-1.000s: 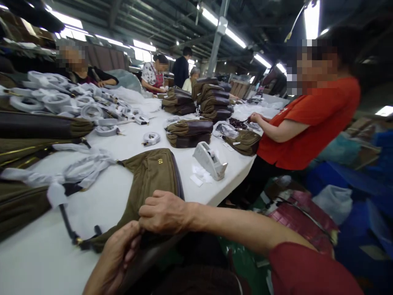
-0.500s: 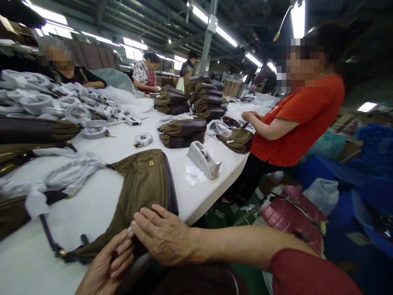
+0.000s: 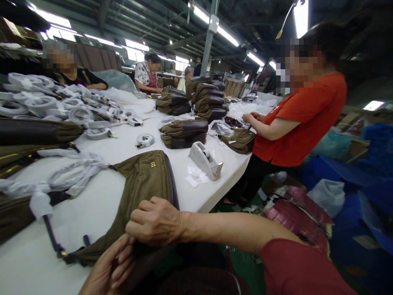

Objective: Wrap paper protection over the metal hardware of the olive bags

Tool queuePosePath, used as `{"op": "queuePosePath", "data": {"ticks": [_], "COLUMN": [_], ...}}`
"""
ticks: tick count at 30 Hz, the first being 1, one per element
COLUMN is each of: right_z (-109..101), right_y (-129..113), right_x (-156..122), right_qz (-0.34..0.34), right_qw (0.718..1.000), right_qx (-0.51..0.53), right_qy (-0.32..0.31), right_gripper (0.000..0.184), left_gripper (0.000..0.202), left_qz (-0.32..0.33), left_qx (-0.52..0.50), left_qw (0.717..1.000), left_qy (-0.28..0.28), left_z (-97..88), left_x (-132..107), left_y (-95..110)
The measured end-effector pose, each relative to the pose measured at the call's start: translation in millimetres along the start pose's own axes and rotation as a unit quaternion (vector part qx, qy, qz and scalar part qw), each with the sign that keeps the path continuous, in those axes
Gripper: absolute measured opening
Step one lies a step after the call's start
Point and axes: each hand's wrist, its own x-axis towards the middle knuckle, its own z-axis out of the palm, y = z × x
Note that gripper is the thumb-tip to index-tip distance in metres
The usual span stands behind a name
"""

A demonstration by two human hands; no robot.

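An olive-green bag [image 3: 146, 180] with dark leather trim and a small gold emblem lies across the near table edge. Over its lower edge, my right hand [image 3: 156, 223] is closed with the fingers curled under; whatever they pinch is hidden. My left hand [image 3: 112, 266] is closed just below, thumb and fingers pressed together where they meet the right fingertips. A small thing between them is too hidden to name. From the bag's upper end runs a strap [image 3: 76, 168] wrapped in white material; a dark strap end [image 3: 50, 233] with gold hardware joins its lower end.
A tape dispenser [image 3: 205, 160] stands near white paper scraps [image 3: 194, 177]. Coiled wrapped straps [image 3: 39, 100] are heaped at left, and stacked bags [image 3: 207, 98] stand farther back. A co-worker in an orange top [image 3: 302, 123] stands at the right table edge; others work behind.
My right hand has gone from fingers laid flat over the bag to curled and closed, close against my left fingertips. My left hand keeps its pinch nearly in place.
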Motion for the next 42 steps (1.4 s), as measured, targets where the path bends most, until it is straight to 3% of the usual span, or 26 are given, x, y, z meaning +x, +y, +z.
{"op": "queuePosePath", "data": {"ticks": [4,9,15,22,28,30,32,34,36,39,42], "right_z": [7.0,18.0,33.5,34.8,32.2,23.8,10.7,-3.6,-15.1,-25.1,-30.2], "right_y": [-5.3,-8.6,-12.7,-15.5,-15.6,-16.3,-16.4,-14.5,-10.0,-2.4,-2.7], "right_x": [0.2,0.1,-4.2,-6.0,-6.3,-6.8,-10.3,-19.2,-34.4,-65.0,-92.7], "right_qz": [0.028,0.037,0.061,0.075,0.081,0.083,0.088,0.103,0.147,0.274,0.436], "right_qw": [0.999,0.998,0.995,0.988,0.987,0.988,0.987,0.985,0.979,0.948,0.879], "right_qx": [-0.020,-0.011,0.039,0.109,0.125,0.127,0.130,0.133,0.130,0.127,0.190], "right_qy": [0.027,0.056,0.062,0.081,0.057,0.041,0.025,0.026,0.055,0.097,0.031], "right_gripper": [0.031,0.037,0.040,0.038,0.035,0.038,0.044,0.051,0.054,0.047,0.047], "left_gripper": [0.031,0.042,0.048,0.052,0.047,0.046,0.044,0.038,0.028,0.026,0.033], "left_qz": [-0.017,0.063,0.156,0.212,0.283,0.314,0.399,0.503,0.554,0.501,0.409], "left_qx": [-0.029,0.091,0.241,0.286,0.383,0.432,0.488,0.544,0.606,0.728,0.807], "left_qw": [0.999,0.993,0.957,0.933,0.876,0.841,0.775,0.671,0.564,0.461,0.425], "left_qy": [-0.006,-0.048,-0.049,-0.056,-0.073,-0.085,-0.050,0.030,0.090,0.078,0.020], "left_z": [0.4,-12.3,-20.7,-27.1,-32.6,-35.9,-40.5,-46.7,-54.4,-66.7,-78.2], "left_x": [-1.1,9.7,11.9,14.7,7.8,1.5,-3.0,-3.1,1.5,12.8,26.4], "left_y": [-5.1,-8.1,-10.9,-26.0,-29.3,-20.7,-5.2,16.0,39.6,70.7,91.8]}}
